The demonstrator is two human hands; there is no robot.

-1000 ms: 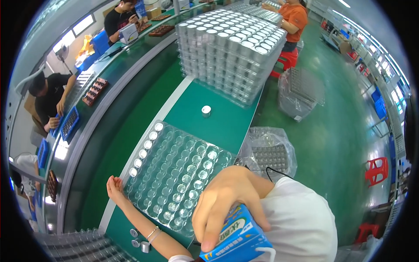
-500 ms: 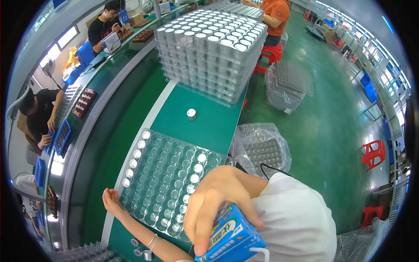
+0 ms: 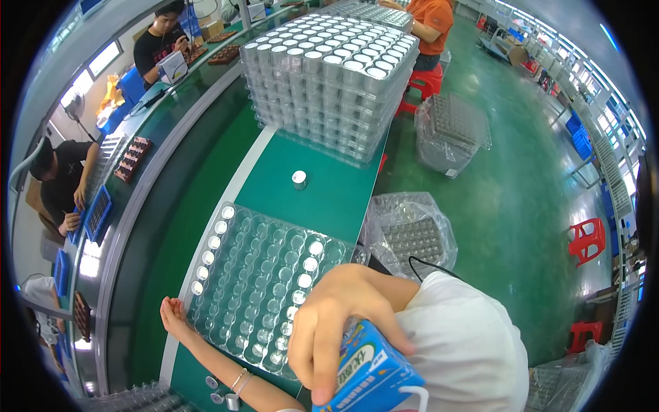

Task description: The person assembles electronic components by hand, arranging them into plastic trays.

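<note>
Head view: a blue carton [image 3: 381,374] is clamped in the right hand [image 3: 338,309]; the left hand [image 3: 173,316], loosely curled, nothing visibly gripped, is held beside a clear tray [image 3: 240,302] on the worktop [image 3: 326,165]. The leftmost column is filled with metal cylinders [image 3: 214,242]; most remaining cups [image 3: 296,243] appear unfilled.

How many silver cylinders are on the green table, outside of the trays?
4: one cylinder between the tray and the stack; three others beside the left forearm. The forearm may hide more.
</note>
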